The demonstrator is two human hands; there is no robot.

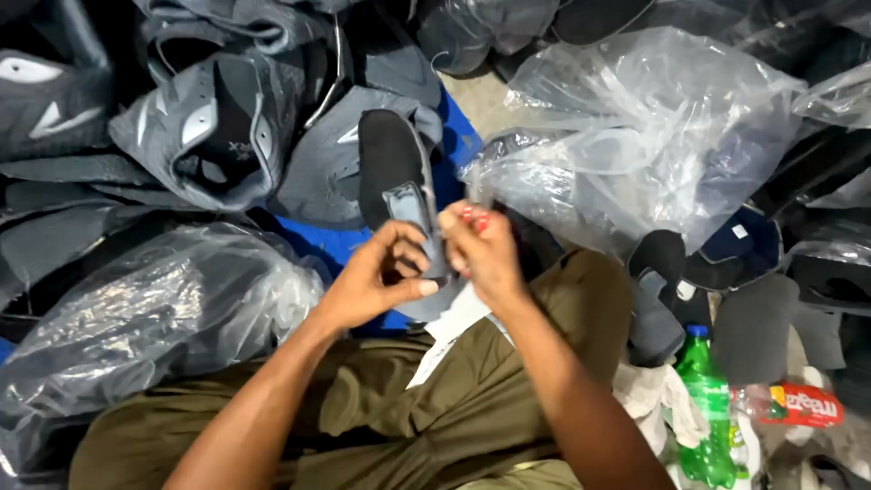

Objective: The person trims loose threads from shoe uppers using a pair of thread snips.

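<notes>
Clear plastic bags (635, 136) and grey shoe uppers (218, 118) surround my lap. My left hand (372, 277) grips a grey shoe piece (413, 218) above my knees; my right hand (481, 249) pinches its edge beside a small red item (472, 216).

Grey shoe uppers (218, 127) piling up across the upper left. Clear plastic bag (635, 136) bulging at upper right, another plastic bag (145, 308) sitting at lower left (dark pieces inside). Green bottle (706, 408) standing upright at lower right, blue mat (340, 243) showing through mid-frame.
</notes>
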